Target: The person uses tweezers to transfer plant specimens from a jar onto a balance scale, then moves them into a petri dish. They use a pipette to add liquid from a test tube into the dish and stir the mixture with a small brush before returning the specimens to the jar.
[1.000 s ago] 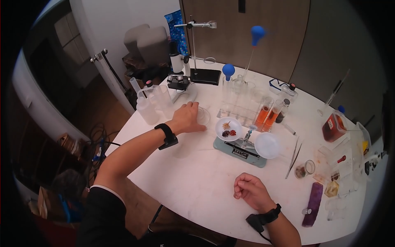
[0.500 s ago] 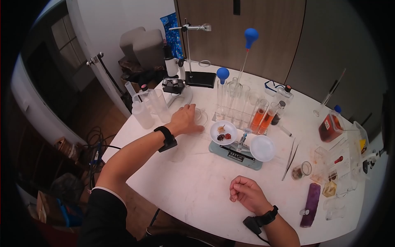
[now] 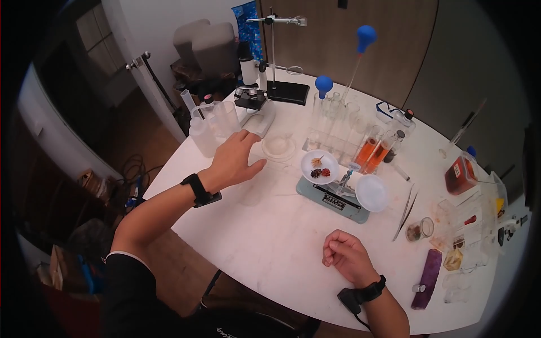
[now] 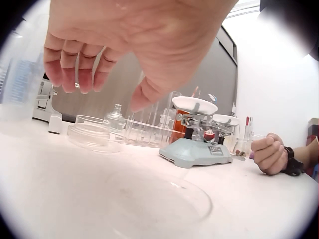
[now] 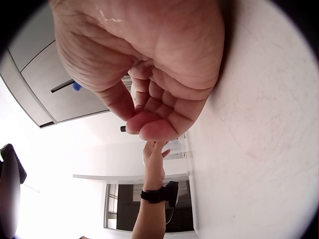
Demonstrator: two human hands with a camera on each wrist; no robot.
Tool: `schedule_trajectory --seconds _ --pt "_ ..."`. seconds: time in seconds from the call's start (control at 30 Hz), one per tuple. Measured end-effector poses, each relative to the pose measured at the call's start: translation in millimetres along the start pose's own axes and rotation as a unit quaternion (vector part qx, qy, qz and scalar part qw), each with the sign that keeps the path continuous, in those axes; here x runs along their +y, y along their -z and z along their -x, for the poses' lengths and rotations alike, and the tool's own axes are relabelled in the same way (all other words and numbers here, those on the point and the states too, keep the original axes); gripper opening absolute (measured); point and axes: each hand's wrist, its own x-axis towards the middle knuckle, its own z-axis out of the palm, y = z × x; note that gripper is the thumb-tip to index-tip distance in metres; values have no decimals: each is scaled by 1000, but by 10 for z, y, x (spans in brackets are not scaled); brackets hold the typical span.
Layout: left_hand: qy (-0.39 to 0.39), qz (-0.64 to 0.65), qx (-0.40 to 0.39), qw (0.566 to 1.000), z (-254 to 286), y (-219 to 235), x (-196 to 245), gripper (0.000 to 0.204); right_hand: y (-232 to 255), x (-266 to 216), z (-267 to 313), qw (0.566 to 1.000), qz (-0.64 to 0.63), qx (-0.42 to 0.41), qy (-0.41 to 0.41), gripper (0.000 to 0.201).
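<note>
Over the table's left part, my left hand is spread with nothing in it, just left of the clear glass dishes. From the left wrist camera, the hand hangs above the tabletop, and the stacked glass dishes stand beyond its fingers. The rim of another clear dish shows close to that camera. Near the front edge my right hand rests on the table, loosely curled and empty; the balance stands behind it, its left pan bearing small dark, red and tan pieces.
Plastic bottles and a microscope stand at the back left, near a clamp stand. Behind the balance is a rack with tubes, some with orange liquid. Tweezers, a small jar and a purple strip lie rightward.
My left hand has drawn back leftward from the glass dishes, which show more fully. The right hand keeps its place on the table. The head view has shifted slightly.
</note>
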Motion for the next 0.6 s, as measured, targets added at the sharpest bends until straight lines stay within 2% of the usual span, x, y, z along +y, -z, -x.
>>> schedule_trajectory --seconds 0.07,0.17,0.27,0.6 --pt "-37 18 22 999 238 112 92 21 -4 -4 7 1000 -1 1 0 11" --pt "-71 -3 -54 996 604 180 172 16 -31 -2 -5 1000 2 8 2 10" --pt "-71 -2 -86 994 827 125 188 15 -33 6 -1 1000 6 13 7 10" --pt "-107 -30 -70 991 847 48 102 5 -25 25 2 1000 3 18 13 10"
